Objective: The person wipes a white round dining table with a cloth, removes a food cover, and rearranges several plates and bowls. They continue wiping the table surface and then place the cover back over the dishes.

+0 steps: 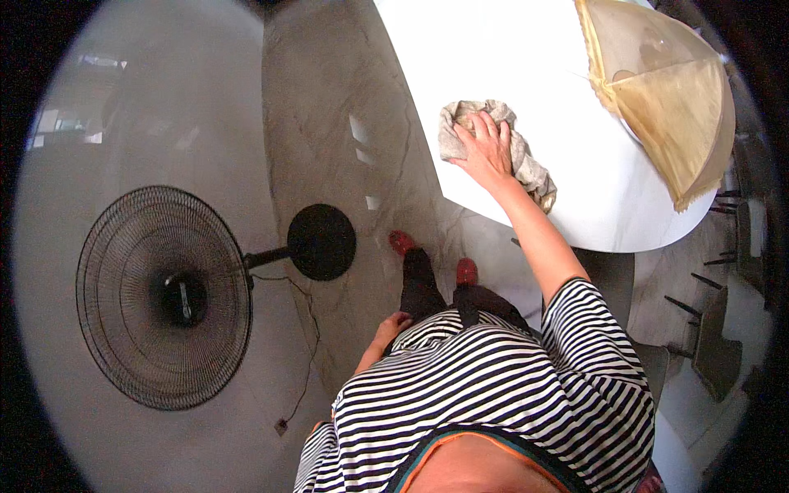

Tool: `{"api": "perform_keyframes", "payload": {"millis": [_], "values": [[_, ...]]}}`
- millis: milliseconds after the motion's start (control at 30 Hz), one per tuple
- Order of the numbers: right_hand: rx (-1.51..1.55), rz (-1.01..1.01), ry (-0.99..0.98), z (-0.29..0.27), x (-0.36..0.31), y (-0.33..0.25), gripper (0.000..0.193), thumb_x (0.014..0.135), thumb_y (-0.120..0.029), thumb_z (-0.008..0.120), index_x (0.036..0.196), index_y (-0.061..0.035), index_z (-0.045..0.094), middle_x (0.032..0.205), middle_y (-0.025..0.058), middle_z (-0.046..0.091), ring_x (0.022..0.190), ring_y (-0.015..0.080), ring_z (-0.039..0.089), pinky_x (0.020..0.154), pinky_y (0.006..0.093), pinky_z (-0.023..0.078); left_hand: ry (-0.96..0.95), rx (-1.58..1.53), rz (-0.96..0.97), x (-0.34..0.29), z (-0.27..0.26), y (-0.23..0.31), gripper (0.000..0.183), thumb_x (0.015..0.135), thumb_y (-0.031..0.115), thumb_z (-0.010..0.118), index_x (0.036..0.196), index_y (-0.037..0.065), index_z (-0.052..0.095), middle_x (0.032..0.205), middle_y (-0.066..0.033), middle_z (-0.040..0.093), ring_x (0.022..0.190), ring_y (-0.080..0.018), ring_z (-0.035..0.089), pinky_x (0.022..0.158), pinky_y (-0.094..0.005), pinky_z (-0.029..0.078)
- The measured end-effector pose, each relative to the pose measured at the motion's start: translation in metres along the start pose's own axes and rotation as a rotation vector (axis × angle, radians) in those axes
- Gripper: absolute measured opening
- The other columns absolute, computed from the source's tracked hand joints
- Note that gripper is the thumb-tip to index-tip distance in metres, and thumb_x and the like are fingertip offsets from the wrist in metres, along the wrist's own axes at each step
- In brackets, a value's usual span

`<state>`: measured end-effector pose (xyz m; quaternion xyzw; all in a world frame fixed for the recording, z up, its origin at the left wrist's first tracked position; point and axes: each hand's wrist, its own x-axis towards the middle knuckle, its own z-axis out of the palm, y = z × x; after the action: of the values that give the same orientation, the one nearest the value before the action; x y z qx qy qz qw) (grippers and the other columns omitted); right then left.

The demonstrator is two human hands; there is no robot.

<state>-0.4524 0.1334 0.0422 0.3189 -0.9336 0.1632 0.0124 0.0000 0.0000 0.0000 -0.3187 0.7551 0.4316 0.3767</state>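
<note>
My right hand presses down on a crumpled beige-grey cloth with its fingers spread over the fabric. The cloth lies bunched on a white table, close to the table's near left edge, and part of it trails toward me past my wrist. My left hand hangs low beside my dark trousers, next to my thigh. It holds nothing that I can see, and its fingers look loosely extended, though small in view.
A yellowish mesh food cover stands on the table's right side. On the left is a black standing fan with a round base and a cord along the floor. Chairs stand at the right, beyond the table's edge.
</note>
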Motion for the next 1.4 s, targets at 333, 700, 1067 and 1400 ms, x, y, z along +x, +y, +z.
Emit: {"api": "perform_keyframes", "payload": {"millis": [333, 700, 1067, 1400], "values": [[-0.028, -0.008, 0.030, 0.016, 0.004, 0.012, 0.076, 0.074, -0.055, 0.077, 0.137, -0.0178, 0.055, 0.146, 0.0102, 0.043, 0.140, 0.0282, 0.031, 0.110, 0.0614, 0.020, 0.361, -0.137, 0.089, 0.011, 0.041, 0.038, 0.029, 0.092, 0.024, 0.065, 0.114, 0.004, 0.066, 0.109, -0.0178, 0.070, 0.100, -0.0306, 0.069, 0.086, -0.0390, 0.053], [-0.097, -0.047, -0.064, 0.042, 0.016, 0.032, 0.074, 0.084, -0.053, 0.070, 0.144, -0.0189, 0.046, 0.150, 0.0106, 0.038, 0.142, 0.0298, 0.027, 0.109, 0.0582, 0.020, 0.431, -0.348, -0.060, -0.012, 0.196, -0.029, 0.030, 0.093, 0.021, 0.064, 0.115, 0.002, 0.066, 0.109, -0.0174, 0.071, 0.103, -0.0287, 0.068, 0.088, -0.0368, 0.052], [-0.073, -0.414, -0.115, 0.016, -0.107, 0.070, 0.080, 0.079, -0.058, 0.071, 0.143, -0.0157, 0.049, 0.154, 0.0075, 0.038, 0.146, 0.0265, 0.028, 0.117, 0.0579, 0.019, 0.382, -0.112, 0.049, 0.001, 0.237, -0.009, 0.029, 0.089, 0.021, 0.067, 0.113, 0.005, 0.067, 0.104, -0.0180, 0.071, 0.098, -0.0347, 0.068, 0.085, -0.0426, 0.054], [0.177, -0.557, -0.113, -0.048, -0.427, 0.173, 0.032, 0.078, -0.017, 0.070, 0.110, -0.0126, 0.067, 0.139, 0.0133, 0.053, 0.135, 0.0321, 0.043, 0.108, 0.0631, 0.030, 0.231, 0.050, 0.168, 0.023, 0.261, 0.063, 0.033, 0.089, 0.025, 0.065, 0.114, 0.004, 0.066, 0.113, -0.0204, 0.067, 0.104, -0.0387, 0.064, 0.091, -0.0446, 0.050]]}}
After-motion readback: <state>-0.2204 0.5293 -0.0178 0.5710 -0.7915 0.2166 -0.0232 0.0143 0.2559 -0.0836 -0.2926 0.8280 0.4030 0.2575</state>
